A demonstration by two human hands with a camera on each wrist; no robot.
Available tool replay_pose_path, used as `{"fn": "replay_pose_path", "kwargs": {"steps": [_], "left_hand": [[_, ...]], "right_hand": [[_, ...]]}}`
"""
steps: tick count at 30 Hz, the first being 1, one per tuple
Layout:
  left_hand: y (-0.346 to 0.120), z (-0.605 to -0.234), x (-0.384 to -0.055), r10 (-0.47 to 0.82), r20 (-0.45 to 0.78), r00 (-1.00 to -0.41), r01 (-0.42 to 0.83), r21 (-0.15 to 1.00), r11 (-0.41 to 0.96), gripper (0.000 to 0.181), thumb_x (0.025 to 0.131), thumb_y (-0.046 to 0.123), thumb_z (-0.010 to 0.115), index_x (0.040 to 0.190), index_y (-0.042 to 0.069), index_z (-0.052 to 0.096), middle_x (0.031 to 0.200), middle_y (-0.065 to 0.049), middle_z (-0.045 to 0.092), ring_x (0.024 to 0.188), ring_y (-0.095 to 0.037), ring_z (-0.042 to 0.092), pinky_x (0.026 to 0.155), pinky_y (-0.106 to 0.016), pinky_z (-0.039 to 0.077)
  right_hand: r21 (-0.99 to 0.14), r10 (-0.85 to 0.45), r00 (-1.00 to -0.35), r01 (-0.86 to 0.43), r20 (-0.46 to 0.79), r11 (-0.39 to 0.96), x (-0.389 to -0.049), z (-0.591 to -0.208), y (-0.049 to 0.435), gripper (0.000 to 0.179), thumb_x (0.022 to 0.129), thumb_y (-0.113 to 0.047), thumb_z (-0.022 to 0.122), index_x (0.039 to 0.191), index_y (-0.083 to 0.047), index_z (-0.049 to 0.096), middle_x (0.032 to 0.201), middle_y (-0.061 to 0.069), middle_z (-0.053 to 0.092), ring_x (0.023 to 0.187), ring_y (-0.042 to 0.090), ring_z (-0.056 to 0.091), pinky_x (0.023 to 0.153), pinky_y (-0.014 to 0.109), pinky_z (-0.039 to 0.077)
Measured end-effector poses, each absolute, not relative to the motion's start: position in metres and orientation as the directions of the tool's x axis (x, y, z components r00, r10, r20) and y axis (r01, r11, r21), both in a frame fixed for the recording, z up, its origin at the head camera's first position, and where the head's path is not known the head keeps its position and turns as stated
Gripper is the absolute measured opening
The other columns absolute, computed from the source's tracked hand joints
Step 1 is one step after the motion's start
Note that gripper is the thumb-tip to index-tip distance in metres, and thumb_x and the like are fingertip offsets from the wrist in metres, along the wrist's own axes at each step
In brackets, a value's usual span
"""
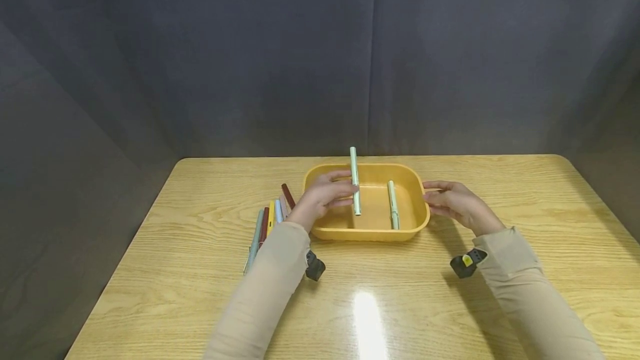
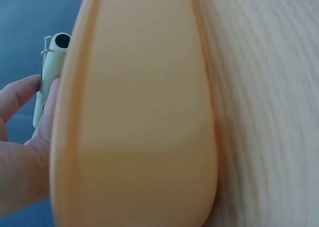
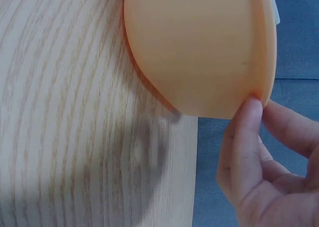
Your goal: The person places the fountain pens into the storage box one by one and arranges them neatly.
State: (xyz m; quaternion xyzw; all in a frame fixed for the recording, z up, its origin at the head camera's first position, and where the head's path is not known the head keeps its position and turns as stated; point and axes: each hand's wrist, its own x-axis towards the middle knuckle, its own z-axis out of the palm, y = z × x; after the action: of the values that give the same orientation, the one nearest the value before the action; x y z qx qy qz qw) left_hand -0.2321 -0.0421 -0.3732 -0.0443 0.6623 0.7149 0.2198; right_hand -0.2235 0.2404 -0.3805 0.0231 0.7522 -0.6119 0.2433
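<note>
My left hand [image 1: 322, 196] holds a pale green pen [image 1: 354, 163] above the left half of a yellow tray [image 1: 370, 234]. The pen's wire clip and dark round end show in the left wrist view, where the tray wall hides part of the hand. A second pale green pen [image 1: 393, 204] lies inside the tray toward its right end. At that end my right hand [image 1: 455, 201] grips the rim, its fingertips [image 3: 251, 110] against the outer wall in the right wrist view.
Left of the tray several pens lie side by side on the wooden table [image 1: 175, 260], among them a yellow pen [image 1: 270, 218] and a dark red pen [image 1: 264, 224]. My left forearm partly covers them. A dark curtain [image 1: 280, 60] hangs behind the table's far edge.
</note>
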Motion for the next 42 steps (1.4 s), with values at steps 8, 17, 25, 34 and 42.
{"fn": "replay_pose_path", "kwargs": {"steps": [8,17,25,34,42], "left_hand": [[-0.021,-0.381,-0.23,0.262,-0.38,-0.887,-0.396,0.918,-0.009,0.054,0.089,-0.001,0.061,0.14,0.006,0.045,0.131,-0.022,0.057,0.119,-0.033,0.058,0.096,-0.038,0.055],[-0.004,-0.388,-0.225,0.282,-0.393,-0.875,-0.41,0.912,-0.002,0.053,0.089,-0.002,0.06,0.14,0.004,0.045,0.132,-0.023,0.055,0.119,-0.034,0.058,0.098,-0.038,0.054],[0.007,-0.395,-0.226,0.278,-0.418,-0.865,-0.437,0.9,-0.007,0.053,0.088,-0.007,0.06,0.138,-0.001,0.044,0.14,-0.025,0.046,0.119,-0.037,0.058,0.098,-0.04,0.054],[0.019,-0.4,-0.225,0.272,-0.438,-0.857,-0.451,0.892,0.014,0.055,0.086,-0.008,0.062,0.138,-0.001,0.046,0.135,-0.024,0.053,0.115,-0.036,0.061,0.095,-0.043,0.055],[0.025,-0.406,-0.227,0.286,-0.445,-0.849,-0.45,0.892,0.051,0.057,0.082,-0.015,0.06,0.137,-0.005,0.046,0.127,-0.027,0.057,0.112,-0.038,0.062,0.093,-0.042,0.056]], "right_hand": [[-0.91,-0.267,-0.881,0.326,-0.391,0.258,-0.225,-0.381,0.242,0.06,0.096,-0.006,0.051,0.145,0.013,0.021,0.081,-0.016,0.063,0.075,-0.003,0.061,0.071,0.012,0.057],[-0.909,-0.263,-0.88,0.334,-0.395,0.249,-0.224,-0.381,0.241,0.06,0.096,-0.006,0.052,0.145,0.012,0.021,0.079,-0.016,0.063,0.074,-0.004,0.061,0.07,0.012,0.056],[-0.903,-0.267,-0.874,0.338,-0.405,0.265,-0.225,-0.381,0.241,0.062,0.096,-0.008,0.052,0.146,0.011,0.021,0.079,-0.016,0.063,0.073,-0.003,0.061,0.071,0.013,0.057],[-0.901,-0.269,-0.874,0.33,-0.404,0.281,-0.225,-0.382,0.245,0.061,0.097,-0.009,0.052,0.146,0.011,0.02,0.081,-0.017,0.063,0.076,-0.004,0.06,0.073,0.013,0.057],[-0.903,-0.274,-0.873,0.331,-0.403,0.274,-0.226,-0.382,0.246,0.062,0.097,-0.008,0.052,0.146,0.011,0.02,0.082,-0.017,0.063,0.077,-0.004,0.061,0.074,0.014,0.057]]}}
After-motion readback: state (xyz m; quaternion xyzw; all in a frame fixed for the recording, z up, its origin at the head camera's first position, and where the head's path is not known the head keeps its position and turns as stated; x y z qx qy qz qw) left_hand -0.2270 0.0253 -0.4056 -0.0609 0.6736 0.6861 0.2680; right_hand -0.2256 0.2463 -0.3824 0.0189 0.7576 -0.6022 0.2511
